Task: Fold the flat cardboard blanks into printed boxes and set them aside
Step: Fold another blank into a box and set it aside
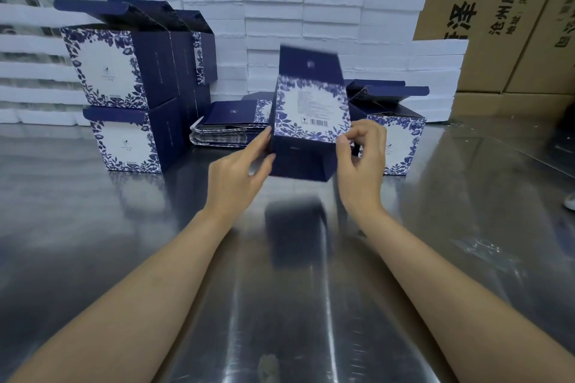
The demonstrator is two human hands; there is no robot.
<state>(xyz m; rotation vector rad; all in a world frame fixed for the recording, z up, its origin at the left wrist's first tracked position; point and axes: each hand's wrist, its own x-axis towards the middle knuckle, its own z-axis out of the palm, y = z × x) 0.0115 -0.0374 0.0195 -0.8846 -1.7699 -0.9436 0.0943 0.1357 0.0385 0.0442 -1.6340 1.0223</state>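
A navy and white floral cardboard blank [306,115], partly opened into a box shape, is held upright above the steel table. My left hand [241,171] holds its left edge, thumb on the front and fingers behind. My right hand [362,158] pinches its right edge at the lower corner. The top flap stands up, blurred. A stack of flat blanks [227,130] lies behind my left hand. Folded boxes [124,71] stand stacked at the back left, lids open. Another folded box [395,134] stands behind my right hand.
The steel table [280,289] reflects the blank. White foam slabs [311,9] are piled along the back. Brown shipping cartons [513,25] rise at the right. A shoe [571,200] shows at the right edge.
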